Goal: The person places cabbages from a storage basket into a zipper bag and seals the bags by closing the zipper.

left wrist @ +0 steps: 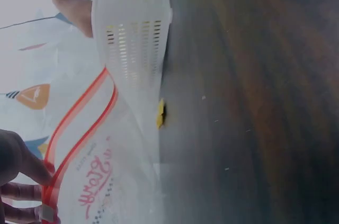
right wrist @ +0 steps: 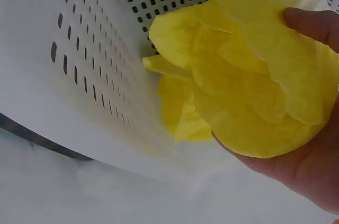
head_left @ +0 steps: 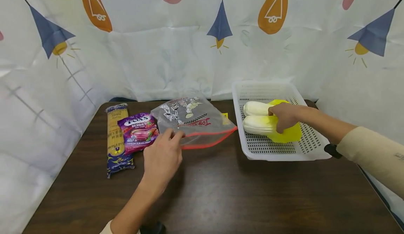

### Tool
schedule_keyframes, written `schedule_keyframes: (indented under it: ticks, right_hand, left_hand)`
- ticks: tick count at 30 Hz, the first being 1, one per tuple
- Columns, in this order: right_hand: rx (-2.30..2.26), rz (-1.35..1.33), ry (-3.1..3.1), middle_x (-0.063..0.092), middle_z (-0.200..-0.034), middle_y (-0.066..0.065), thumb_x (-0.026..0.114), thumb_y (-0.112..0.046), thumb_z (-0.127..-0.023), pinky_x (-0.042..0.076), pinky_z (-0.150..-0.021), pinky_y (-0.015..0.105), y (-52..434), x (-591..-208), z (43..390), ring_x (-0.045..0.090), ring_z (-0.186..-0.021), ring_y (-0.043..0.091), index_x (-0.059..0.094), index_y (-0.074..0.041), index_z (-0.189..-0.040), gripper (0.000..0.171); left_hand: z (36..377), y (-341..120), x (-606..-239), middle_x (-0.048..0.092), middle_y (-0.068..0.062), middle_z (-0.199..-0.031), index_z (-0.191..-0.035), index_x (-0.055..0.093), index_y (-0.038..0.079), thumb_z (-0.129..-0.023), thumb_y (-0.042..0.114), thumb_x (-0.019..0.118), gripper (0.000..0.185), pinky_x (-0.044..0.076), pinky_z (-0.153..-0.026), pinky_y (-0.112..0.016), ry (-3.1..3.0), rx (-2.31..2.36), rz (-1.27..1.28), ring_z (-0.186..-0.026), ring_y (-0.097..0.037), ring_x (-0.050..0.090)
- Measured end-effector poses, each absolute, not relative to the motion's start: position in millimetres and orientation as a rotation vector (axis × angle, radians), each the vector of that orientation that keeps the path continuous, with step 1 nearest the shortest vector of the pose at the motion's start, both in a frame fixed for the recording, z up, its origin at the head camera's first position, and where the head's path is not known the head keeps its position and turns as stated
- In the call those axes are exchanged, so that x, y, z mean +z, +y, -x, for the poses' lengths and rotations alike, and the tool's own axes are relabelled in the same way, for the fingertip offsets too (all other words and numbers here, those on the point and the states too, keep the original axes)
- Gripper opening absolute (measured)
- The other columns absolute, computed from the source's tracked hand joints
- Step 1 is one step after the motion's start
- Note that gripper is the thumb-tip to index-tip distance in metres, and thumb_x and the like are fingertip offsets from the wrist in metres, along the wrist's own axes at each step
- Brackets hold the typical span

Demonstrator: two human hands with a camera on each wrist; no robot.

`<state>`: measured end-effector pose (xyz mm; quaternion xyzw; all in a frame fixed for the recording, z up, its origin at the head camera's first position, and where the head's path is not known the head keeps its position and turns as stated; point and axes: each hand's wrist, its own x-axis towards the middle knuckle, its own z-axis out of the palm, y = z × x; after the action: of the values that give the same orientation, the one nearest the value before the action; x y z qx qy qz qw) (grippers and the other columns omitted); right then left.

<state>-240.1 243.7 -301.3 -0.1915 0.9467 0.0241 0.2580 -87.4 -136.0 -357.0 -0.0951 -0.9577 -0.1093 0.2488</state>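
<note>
right hand [head_left: 282, 116]: grips the near cabbage [head_left: 257, 125] in the basket [head_left: 252, 155] at 3 o'clock, better lifted level
left hand [head_left: 162, 153]: pinches the zip bag [head_left: 195, 121] rim, mouth wants holding wide

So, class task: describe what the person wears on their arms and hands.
Both hands are bare, without gloves or rings. The right arm has a cream long sleeve, with a black band at its wrist. The left arm shows only a cream cuff near the frame's bottom edge.

Right hand [head_left: 284, 116] covers the middle of the two cabbages [head_left: 257, 119]; their leaf ends hide part of the basket [head_left: 268, 153] floor. Candy bag [head_left: 139, 132] overlaps the spaghetti packet [head_left: 116, 141]. Left-wrist view: zip bag [left wrist: 100, 181] blurred, fingers [left wrist: 24, 189] cut off at the edge.
</note>
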Motion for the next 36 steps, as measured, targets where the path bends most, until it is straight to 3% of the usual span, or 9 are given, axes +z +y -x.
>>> schedule_keyframes:
  ticks: [11,16,22,26,36]
  right_hand:
    - [-0.183,0.487,2.677,0.064,-0.122,0.025,0.082,-0.020,-0.077,0.058,-0.069,0.037,269,-269,236,0.063,-0.079,0.023,0.055,0.005,-0.139,0.072]
    - [-0.359,0.489,2.752,0.063,-0.125,0.025,0.083,-0.019,-0.080,0.058,-0.067,0.037,274,-250,221,0.063,-0.080,0.023,0.057,-0.001,-0.141,0.069]
    - [-0.519,0.473,2.841,0.059,-0.135,0.027,0.083,-0.023,-0.085,0.056,-0.065,0.035,267,-231,195,0.063,-0.082,0.024,0.055,-0.014,-0.143,0.065]
    - [-0.609,0.487,2.904,0.060,-0.134,0.021,0.083,-0.029,-0.087,0.055,-0.063,0.034,260,-224,176,0.063,-0.081,0.024,0.054,-0.021,-0.142,0.063]
    - [-0.934,0.671,3.043,0.068,-0.111,-0.004,0.090,-0.031,-0.082,0.050,-0.062,0.028,226,-223,127,0.058,-0.085,0.019,0.063,-0.039,-0.129,0.055]
  left_hand:
    - [92,-141,-338,0.068,-0.007,-0.093,-0.111,0.080,0.014,-0.089,0.012,0.078,0.022,0.053,-0.051,-0.040,-2.489,-0.394,0.245,-0.077,-0.029,0.063]
    - [94,-141,-329,0.072,-0.009,-0.097,-0.111,0.080,0.012,-0.089,0.014,0.080,0.022,0.054,-0.054,-0.042,-2.450,-0.422,0.219,-0.083,-0.031,0.065]
    - [94,-142,-324,0.073,-0.009,-0.096,-0.111,0.080,0.011,-0.089,0.015,0.081,0.022,0.051,-0.053,-0.039,-2.421,-0.436,0.205,-0.076,-0.029,0.064]
    - [95,-143,-324,0.073,-0.009,-0.094,-0.110,0.081,0.011,-0.089,0.015,0.082,0.022,0.049,-0.051,-0.036,-2.403,-0.444,0.222,-0.073,-0.029,0.065]
    - [94,-146,-321,0.072,-0.008,-0.090,-0.109,0.082,0.011,-0.086,0.015,0.085,0.023,0.049,-0.051,-0.035,-2.370,-0.473,0.245,-0.069,-0.027,0.065]
